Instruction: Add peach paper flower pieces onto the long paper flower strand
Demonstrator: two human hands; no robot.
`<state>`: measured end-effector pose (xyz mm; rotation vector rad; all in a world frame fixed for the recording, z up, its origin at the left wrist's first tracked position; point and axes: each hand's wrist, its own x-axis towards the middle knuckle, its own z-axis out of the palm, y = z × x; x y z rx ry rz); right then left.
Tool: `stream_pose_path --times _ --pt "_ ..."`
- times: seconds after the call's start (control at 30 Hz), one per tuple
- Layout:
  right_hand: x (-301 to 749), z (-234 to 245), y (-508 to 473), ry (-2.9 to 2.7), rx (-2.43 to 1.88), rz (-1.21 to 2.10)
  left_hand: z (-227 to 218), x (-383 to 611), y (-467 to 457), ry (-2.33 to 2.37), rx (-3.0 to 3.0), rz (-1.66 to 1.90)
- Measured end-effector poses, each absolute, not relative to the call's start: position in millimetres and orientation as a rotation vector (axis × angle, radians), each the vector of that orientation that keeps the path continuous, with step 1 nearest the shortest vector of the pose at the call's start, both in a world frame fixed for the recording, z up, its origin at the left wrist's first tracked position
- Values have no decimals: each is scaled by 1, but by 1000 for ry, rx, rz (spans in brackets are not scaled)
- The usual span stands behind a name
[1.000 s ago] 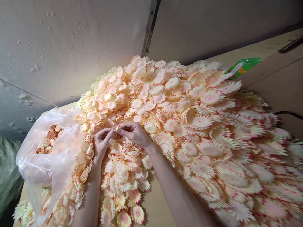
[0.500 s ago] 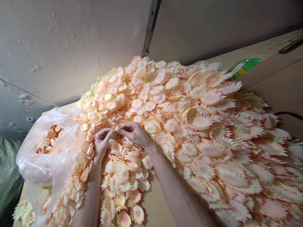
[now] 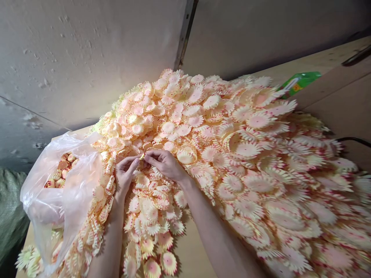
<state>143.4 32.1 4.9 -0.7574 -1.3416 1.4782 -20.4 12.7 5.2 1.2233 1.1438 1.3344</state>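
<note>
A large heap of cream and pink fabric flower petals [image 3: 237,154] covers the wooden table [image 3: 191,251]. My left hand [image 3: 125,175] and my right hand [image 3: 165,164] meet at the heap's near left side. Both pinch a small yellowish flower piece [image 3: 142,156] between their fingertips, fingers pressed together. My forearms come up from the bottom edge over loose petals.
A clear plastic bag [image 3: 58,193] holding more small flower pieces lies at the left. A green packet [image 3: 298,82] sits at the back right on the table. A grey wall [image 3: 87,58] rises right behind the heap. A dark cable [image 3: 353,139] runs at the right.
</note>
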Motion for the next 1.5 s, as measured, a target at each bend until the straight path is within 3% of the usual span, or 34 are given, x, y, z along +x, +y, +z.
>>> stream_pose_path --times 1.5 --pt "143 2 31 -1371 -855 1435 -2 -20 17 1205 1171 1415"
